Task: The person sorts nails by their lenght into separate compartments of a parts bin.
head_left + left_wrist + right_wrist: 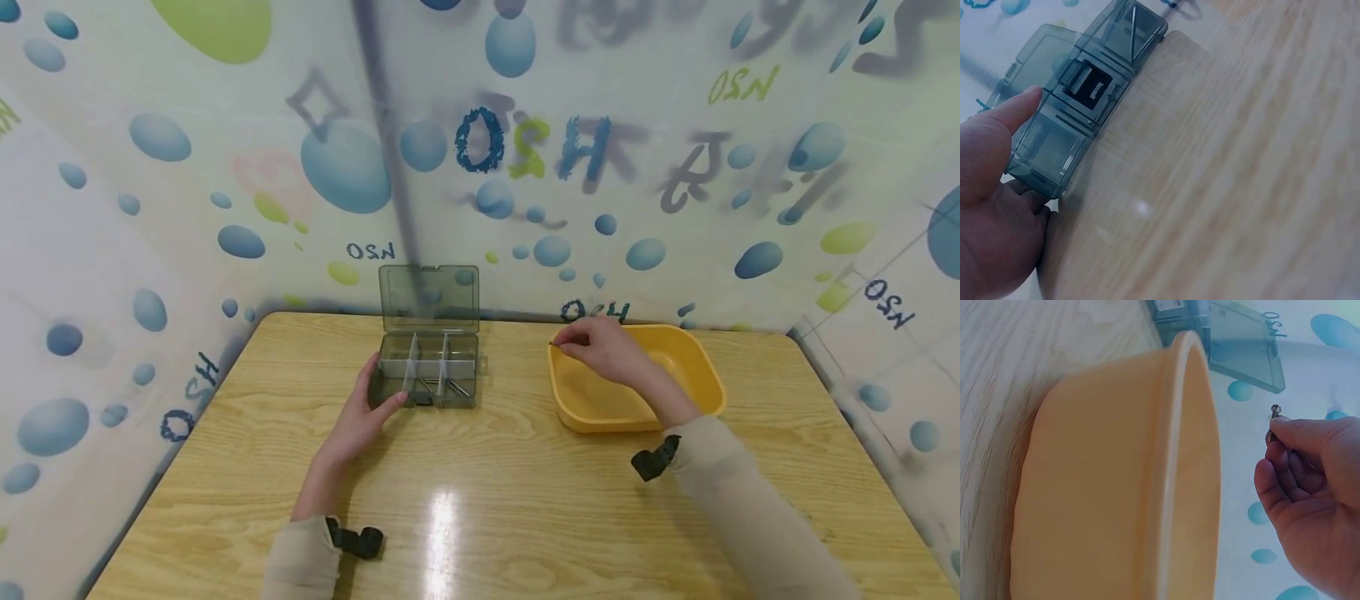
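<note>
A see-through grey compartment box [427, 371] stands on the table with its lid [430, 298] tipped up at the back. My left hand [363, 417] holds its front left corner, thumb along the front near the black latch [1087, 84], the other fingers at the left side. Several thin metal screws [457, 388] lie in the front compartments. Over the left rim of a yellow plastic basin [566, 408], my right hand [607, 350] pinches a small metal screw [1275, 411] between thumb and forefinger. Its round head sticks out past the fingertips.
The wooden table [480, 475] runs up to a patterned wall covering [525, 225] just behind the box and basin. A stretch of tabletop separates box and basin. Black wrist cameras [360, 542] sit on both cuffs.
</note>
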A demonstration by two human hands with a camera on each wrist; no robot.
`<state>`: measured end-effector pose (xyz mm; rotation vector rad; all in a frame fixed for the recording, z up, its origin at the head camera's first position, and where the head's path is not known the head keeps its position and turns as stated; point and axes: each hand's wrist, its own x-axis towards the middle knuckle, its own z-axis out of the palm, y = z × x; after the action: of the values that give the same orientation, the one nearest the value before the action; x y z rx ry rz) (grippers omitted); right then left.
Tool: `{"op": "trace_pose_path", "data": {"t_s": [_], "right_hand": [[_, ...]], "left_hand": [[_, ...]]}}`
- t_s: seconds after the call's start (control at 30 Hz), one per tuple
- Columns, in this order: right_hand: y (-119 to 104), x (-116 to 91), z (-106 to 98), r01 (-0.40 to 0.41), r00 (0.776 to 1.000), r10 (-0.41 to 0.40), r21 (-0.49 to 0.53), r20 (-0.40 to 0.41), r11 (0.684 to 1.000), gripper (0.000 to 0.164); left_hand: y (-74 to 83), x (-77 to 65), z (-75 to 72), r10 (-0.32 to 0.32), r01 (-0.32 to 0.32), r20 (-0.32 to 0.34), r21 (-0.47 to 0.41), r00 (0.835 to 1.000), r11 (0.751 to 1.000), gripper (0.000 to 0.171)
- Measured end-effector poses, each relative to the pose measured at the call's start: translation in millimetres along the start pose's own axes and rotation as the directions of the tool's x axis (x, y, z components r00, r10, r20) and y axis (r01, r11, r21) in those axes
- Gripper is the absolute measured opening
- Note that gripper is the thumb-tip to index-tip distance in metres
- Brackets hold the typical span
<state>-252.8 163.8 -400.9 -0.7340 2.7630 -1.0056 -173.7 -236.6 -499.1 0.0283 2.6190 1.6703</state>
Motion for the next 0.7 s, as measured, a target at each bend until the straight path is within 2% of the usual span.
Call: {"op": "trace_pose_path", "data": {"t_s": [0.43,0.7], "right_hand": [[-32,25,21,0.041,0.998,-0.044,0.078,0.037,0.996,0.017],[-52,44,47,0.090,0.994,-0.097,0.135,0.046,0.987,0.017]], "left_hand": [[2.2,-1.4,0.2,-0.004,0.004,0.004,0.001,1.000,1.000,0.088],[2.5,-0.8,0.9,0.002,-0.002,0.000,0.000,1.000,1.000,0.088]]}}
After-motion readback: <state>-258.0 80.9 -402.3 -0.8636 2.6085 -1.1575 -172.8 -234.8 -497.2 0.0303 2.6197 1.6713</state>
